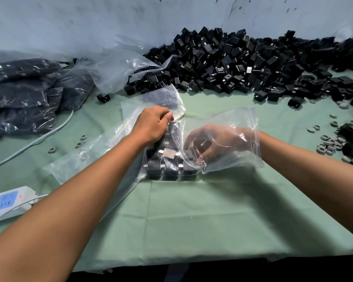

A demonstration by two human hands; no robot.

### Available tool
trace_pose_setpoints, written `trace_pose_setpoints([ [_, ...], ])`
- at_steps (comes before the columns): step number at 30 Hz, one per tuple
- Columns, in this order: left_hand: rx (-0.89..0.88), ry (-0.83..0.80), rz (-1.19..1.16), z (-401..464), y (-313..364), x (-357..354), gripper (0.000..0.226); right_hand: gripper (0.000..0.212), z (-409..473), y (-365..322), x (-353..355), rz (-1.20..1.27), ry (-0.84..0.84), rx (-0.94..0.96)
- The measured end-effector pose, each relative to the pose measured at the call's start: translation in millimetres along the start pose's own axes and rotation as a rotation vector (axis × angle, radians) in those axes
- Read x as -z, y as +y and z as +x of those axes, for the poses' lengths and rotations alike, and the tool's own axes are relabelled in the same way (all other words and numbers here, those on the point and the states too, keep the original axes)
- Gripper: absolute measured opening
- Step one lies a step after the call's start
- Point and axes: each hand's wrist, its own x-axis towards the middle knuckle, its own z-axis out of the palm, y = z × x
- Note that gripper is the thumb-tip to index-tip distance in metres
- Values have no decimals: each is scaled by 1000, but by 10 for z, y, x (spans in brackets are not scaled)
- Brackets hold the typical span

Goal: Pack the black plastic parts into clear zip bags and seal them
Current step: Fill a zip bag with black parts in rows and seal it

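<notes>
Two hands [151, 124] work one zip bag [228, 139] of black parts [169, 159].

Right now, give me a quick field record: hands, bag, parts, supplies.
left hand: pinches the clear zip bag at its edge
right hand: inside the bag, by the packed parts
bag seal: open
loose parts pile: far side, right
filled bags: far left
power strip: near left, light on
</notes>
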Motion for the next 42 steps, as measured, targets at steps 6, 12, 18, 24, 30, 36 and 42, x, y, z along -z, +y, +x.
trace_pose_setpoints([
  [6, -84, 29, 130, -256, 80, -88, 31, 33, 44, 27, -30, 76, 14, 60],
  [12, -5, -121, 277, -400, 34, -135, 62, 21, 44, 91, -43, 109, 100, 37],
  [18, 42, -352, 335, -307, 26, -110, 81, 32, 54, 79, -64, 71, 124, -3],
  [24, 57, -96, -101, -245, -20, 120, 42, 20, 59, 132, -77, 188, 232, -38],
  [30, 144, -93, -204, -263, -100, 179, 24, 24, 25, 33, -83, 218, 180, -58],
  [36, 62, 21, -61, -311, -170, 227, 9, 29, 25, 45, -100, 305, 243, -95],
  [42, 27, 28, -179, -538, -279, 313, 6, 22, 38, 68, -76, 164, 290, -111],
])
